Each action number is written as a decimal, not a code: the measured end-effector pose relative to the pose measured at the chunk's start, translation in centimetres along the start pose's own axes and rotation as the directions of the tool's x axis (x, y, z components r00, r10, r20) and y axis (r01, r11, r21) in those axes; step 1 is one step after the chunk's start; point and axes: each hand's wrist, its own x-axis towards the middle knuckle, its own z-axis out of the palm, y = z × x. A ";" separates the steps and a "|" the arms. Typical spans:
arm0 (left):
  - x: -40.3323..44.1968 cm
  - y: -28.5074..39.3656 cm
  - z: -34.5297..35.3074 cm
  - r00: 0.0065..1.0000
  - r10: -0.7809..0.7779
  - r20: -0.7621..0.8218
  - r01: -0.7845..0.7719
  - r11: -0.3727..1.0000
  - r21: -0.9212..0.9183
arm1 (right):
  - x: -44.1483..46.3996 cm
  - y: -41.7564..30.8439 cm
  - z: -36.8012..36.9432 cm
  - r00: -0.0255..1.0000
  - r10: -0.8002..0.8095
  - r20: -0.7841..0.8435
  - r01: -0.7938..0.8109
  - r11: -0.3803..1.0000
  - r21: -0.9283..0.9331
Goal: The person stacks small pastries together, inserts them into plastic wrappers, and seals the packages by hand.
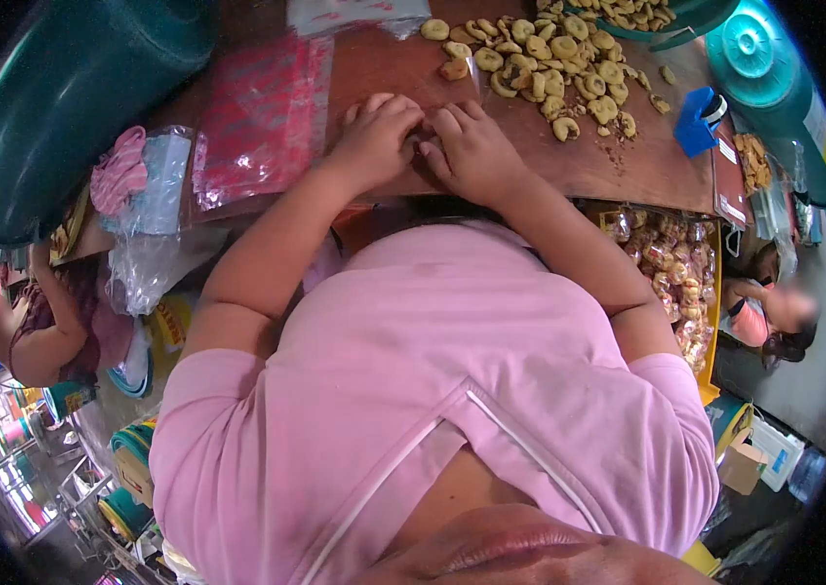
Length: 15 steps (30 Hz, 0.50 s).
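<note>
My left hand (374, 141) rests palm down on the brown tabletop (364, 63), fingers a little bent and nothing visible in it. Close beside it lies my right hand (474, 151), also palm down, its thumb apart from its fingers and no object showing in it. The red and clear plastic bags (262, 117) are flat on the table just left of my left hand. Beyond my right hand, to the upper right, spreads a loose pile of ring-shaped yellow-brown pieces (559, 68).
A large green container (81, 107) stands at the left, near a pink cloth (120, 171). At right are a blue holder (698, 122), a green lidded bin (774, 78) and a yellow crate (710, 361) of packed pieces. People are at both sides.
</note>
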 end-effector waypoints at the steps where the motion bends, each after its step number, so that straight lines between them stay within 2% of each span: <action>1: 0.2 0.0 0.0 1.000 0.023 0.015 -0.023 1.000 -0.001 | -0.1 -0.1 -0.1 1.000 -0.011 -0.016 0.011 1.000 0.014; 4: 1.1 -0.8 0.4 0.998 0.051 0.025 -0.052 0.998 0.041 | -0.2 0.0 0.2 0.998 -0.052 -0.035 0.053 0.998 0.032; 7: 2.3 -2.3 0.7 0.996 0.027 0.086 -0.039 0.988 0.148 | -0.2 -0.1 -0.9 0.992 -0.077 0.100 0.077 0.997 0.003; 10: 2.8 -2.4 0.3 0.998 -0.059 -0.005 0.059 0.992 0.111 | 0.6 -0.4 -1.9 0.967 -0.003 0.253 0.014 0.999 -0.041; 13: 2.1 -1.1 -1.5 0.966 -0.135 -0.220 0.142 0.990 0.013 | 1.0 -1.1 -1.8 0.942 0.147 0.301 -0.092 0.978 -0.187; 15: 0.0 3.4 -2.6 0.976 -0.218 0.000 0.211 0.943 -0.259 | 1.5 -0.2 -1.5 0.839 0.146 0.524 -0.061 0.983 -0.176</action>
